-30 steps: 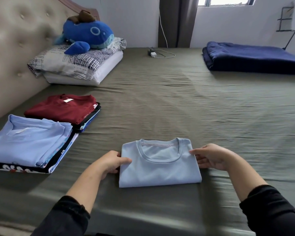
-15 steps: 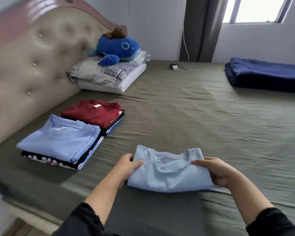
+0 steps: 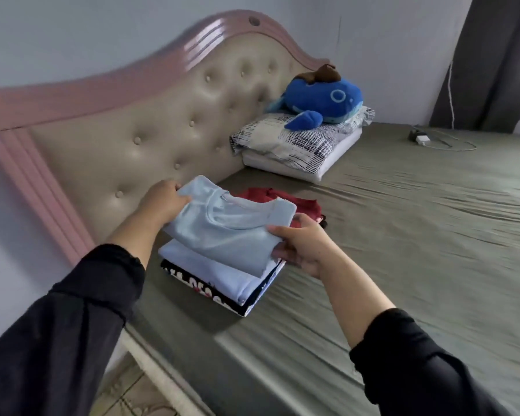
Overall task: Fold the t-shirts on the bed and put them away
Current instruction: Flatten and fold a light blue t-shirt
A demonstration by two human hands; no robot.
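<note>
A folded light blue t-shirt (image 3: 228,232) is held in the air between both hands, just above a stack of folded shirts (image 3: 219,280) near the headboard. My left hand (image 3: 162,199) grips its far left edge. My right hand (image 3: 300,244) grips its right edge, thumb on top. The stack has a light blue shirt on top and dark printed ones beneath. A second stack topped by a dark red shirt (image 3: 300,202) lies behind, partly hidden by the held shirt.
The bed has an olive-grey sheet (image 3: 418,235). A tufted beige headboard (image 3: 150,136) with a pink frame runs along the left. A blue plush whale (image 3: 321,100) sits on pillows (image 3: 300,145). A charger and cable (image 3: 424,141) lie at the back.
Both hands lifted the folded light blue t-shirt off the sheet and carried it left, over the nearer stack. My head turned left toward the headboard.
</note>
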